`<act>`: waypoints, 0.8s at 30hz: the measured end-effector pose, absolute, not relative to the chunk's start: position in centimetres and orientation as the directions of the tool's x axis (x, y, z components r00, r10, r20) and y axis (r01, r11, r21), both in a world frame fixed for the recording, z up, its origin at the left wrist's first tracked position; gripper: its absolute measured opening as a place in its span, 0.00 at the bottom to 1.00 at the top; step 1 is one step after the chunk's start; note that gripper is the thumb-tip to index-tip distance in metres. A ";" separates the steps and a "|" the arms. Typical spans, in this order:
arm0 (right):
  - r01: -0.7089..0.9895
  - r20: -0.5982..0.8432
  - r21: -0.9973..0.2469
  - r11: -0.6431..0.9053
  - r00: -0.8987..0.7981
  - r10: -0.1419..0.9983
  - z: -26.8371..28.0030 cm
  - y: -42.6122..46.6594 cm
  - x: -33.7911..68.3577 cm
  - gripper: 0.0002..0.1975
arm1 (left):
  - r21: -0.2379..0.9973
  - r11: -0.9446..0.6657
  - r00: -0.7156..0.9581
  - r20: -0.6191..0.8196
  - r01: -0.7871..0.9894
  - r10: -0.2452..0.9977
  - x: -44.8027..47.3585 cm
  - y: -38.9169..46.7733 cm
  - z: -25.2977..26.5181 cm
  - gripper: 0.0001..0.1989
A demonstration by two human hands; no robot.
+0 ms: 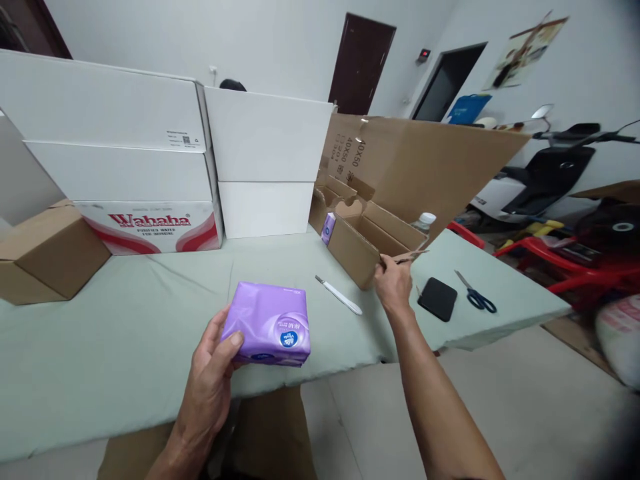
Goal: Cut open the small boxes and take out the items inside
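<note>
My left hand (213, 363) is closed around a purple tissue pack (265, 320), thumb on top, held above the table's front part. My right hand (394, 283) reaches forward and grips the near edge of an open cardboard box (353, 257); its fingertips are partly hidden there. A small purple pack (328, 228) stands against the left side of that box. Between the hands, on the table, lies a white-handled craft knife (340, 296). Right of my right hand are a flat black case (438, 299) and dark blue scissors (477, 295).
White cartons (145, 170) stand stacked at the back left, beside a closed brown box (55, 253). A large cardboard sheet (425, 160) rises behind the open box, near a clear bottle (425, 222). Red stools (555, 253) and a scooter (555, 170) are beyond the table (150, 333).
</note>
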State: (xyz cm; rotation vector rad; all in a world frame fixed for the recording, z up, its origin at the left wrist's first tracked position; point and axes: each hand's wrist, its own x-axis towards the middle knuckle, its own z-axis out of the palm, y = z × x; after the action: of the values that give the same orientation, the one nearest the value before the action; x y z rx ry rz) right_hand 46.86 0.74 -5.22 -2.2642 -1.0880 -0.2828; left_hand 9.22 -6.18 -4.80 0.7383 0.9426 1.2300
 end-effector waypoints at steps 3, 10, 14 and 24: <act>0.784 0.397 -0.411 -0.465 0.613 0.683 -4.7 4.1 46.6 0.25 | 0.879 0.199 0.066 -0.190 -0.432 0.980 9.2 -5.7 -5.1 0.35; 0.820 0.261 -0.367 -0.440 0.545 0.797 -3.4 10.5 46.3 0.34 | 0.885 0.218 0.063 -0.211 -0.412 0.975 9.0 -5.0 -5.7 0.36; 0.837 0.187 -0.367 -0.406 0.494 0.849 -2.6 11.3 46.1 0.46 | 0.887 0.227 0.086 -0.210 -0.402 0.974 8.9 -4.9 -6.1 0.40; 0.276 -0.207 -0.959 -0.061 -0.538 0.817 -4.3 -1.2 37.4 0.50 | 0.993 0.116 0.276 -0.114 0.011 0.954 10.2 -5.1 -7.0 0.38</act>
State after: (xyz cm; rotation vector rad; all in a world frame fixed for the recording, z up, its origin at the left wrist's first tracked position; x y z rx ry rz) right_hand 37.40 -1.20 -4.26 -1.1650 -1.7784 1.6330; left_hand 10.17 -5.10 -6.96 1.2397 1.0503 0.9219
